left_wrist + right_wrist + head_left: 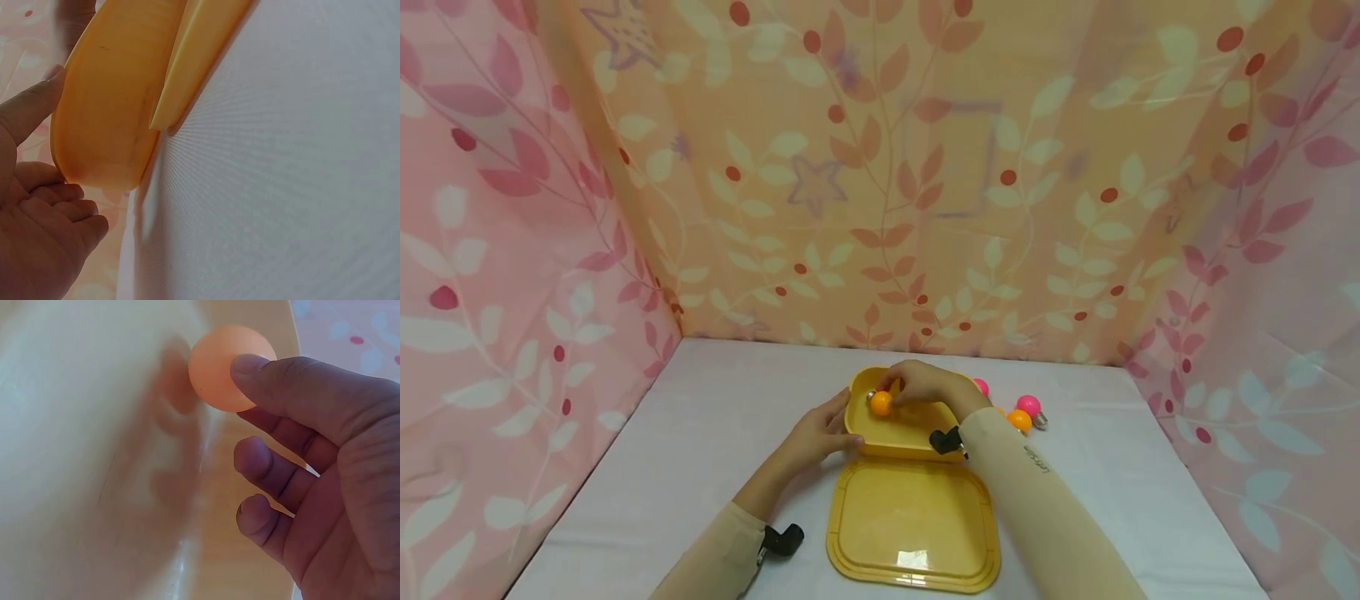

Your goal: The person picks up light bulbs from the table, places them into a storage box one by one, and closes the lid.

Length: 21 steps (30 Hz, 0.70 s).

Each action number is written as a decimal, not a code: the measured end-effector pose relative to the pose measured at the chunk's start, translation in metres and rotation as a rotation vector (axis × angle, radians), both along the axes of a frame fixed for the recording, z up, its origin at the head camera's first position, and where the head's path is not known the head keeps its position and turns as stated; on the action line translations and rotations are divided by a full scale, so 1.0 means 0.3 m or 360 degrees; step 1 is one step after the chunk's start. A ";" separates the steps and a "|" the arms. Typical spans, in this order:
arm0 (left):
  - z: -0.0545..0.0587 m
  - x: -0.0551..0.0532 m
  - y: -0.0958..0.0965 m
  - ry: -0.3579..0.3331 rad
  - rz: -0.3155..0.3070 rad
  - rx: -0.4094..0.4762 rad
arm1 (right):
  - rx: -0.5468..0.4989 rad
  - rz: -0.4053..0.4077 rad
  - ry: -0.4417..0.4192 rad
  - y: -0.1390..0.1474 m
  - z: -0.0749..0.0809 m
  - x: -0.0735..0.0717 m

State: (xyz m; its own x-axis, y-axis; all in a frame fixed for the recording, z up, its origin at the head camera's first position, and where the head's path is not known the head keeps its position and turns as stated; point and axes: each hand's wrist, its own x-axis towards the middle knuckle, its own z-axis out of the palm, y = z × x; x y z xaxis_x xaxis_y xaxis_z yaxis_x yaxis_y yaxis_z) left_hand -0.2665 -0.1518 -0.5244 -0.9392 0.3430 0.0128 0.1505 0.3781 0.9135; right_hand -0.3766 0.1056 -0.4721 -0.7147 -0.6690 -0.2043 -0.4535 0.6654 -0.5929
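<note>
An orange light bulb [882,404] with a silver base is pinched between thumb and fingers of my right hand [923,383], inside the yellow plastic box [917,429]. In the right wrist view the thumb presses on the round orange bulb [215,370], close over the box floor; two other fingers are bent and apart from it. My left hand [814,433] grips the box's left end, thumb at the near corner. In the left wrist view, that thumb lies against the box wall [106,112] and the other fingers curl by its end.
In front of the box, the yellow lid [913,527] lies flat on the white tablecloth [722,417]. To the right, partly behind my right forearm, are a pink bulb [1028,406], an orange bulb [1019,420] and others. Patterned curtains [880,183] enclose the back and sides.
</note>
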 end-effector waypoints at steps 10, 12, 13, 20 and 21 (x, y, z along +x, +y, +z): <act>-0.002 0.003 0.000 0.0005 0.0011 -0.0008 | 0.0016 0.0007 -0.0020 -0.006 -0.011 -0.009; -0.002 0.001 0.001 0.0010 0.0010 -0.0016 | 0.0020 0.0001 -0.0018 -0.008 -0.012 -0.013; -0.001 0.000 0.001 0.0012 0.0009 -0.0021 | 0.0023 0.0000 -0.0019 -0.009 -0.012 -0.014; 0.003 0.005 0.001 0.0022 0.0006 -0.0035 | 0.0052 0.0042 0.0023 -0.011 0.009 -0.006; 0.003 0.006 0.001 0.0024 0.0007 -0.0030 | 0.0061 0.0046 0.0042 -0.009 0.017 -0.002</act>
